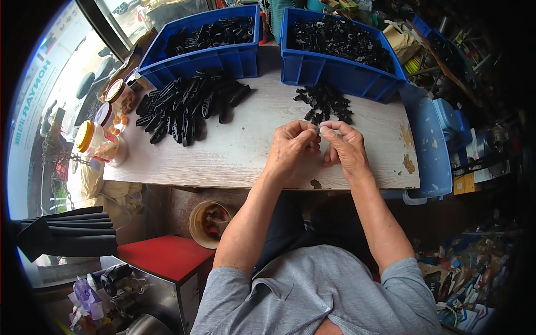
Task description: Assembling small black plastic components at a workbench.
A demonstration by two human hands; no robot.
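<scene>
Both hands (318,146) pinch something small beside yellow-lidded jars (96,140).

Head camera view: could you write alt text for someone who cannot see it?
Seen from above, a person's left hand and right hand meet over a pale wooden table, pinching a small part too tiny to identify. Piles of black plastic pieces lie ahead, behind them two blue bins of more; jars stand at the left.

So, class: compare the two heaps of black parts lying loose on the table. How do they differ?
The left heap is larger, made of long flat strips; the right heap is smaller, made of short knobbly bits. The right heap lies just beyond both hands; the left heap lies apart from them. Both are black and rest on the table.
</scene>
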